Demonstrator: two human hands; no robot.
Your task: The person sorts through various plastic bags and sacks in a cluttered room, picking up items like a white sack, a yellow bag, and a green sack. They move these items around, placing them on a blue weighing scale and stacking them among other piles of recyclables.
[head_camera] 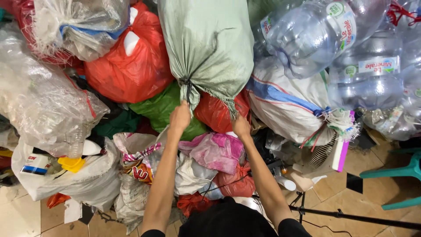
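Both hands, left hand (180, 116) and right hand (240, 126), clamp the green woven sack's (206, 48) tied end; crinkled plastic bags (44, 101) at nine o'clock, tan floor tiles (346, 184) at five.

two hands (206, 120), one green sack (206, 48)

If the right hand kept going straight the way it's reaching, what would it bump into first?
The right hand points up at the frayed bottom edge of the green sack, which it already seems to grip. Going on, it would likely press into that sack, or the red bag beside it; depth is hard to judge.
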